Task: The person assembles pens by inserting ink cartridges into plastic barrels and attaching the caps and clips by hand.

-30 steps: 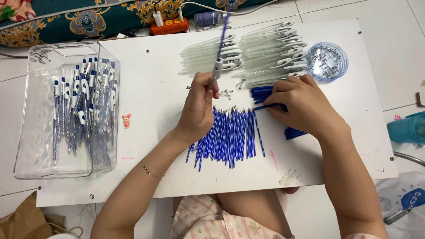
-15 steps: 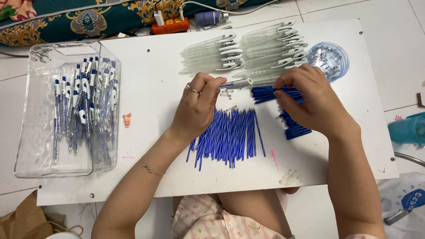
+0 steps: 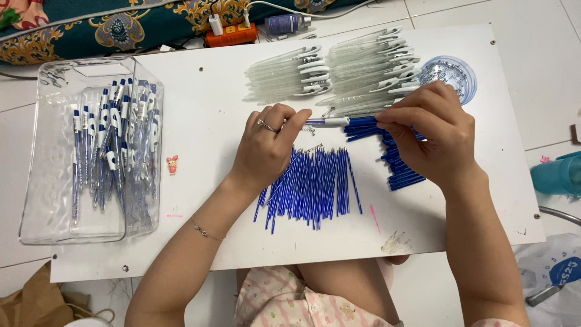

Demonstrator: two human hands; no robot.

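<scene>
Above the white tabletop, a half-built pen is pinched level between closed fingers of the left hand and right hand, best kept aligned and steady over the blue refills.

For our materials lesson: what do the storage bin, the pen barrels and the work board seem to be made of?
Storage bin: clear glossy plastic, contents show through. Pen barrels: translucent frosted plastic, probably, with white clips. Work board: smooth white panel, perhaps laminated wood; screws at its corners.
</scene>
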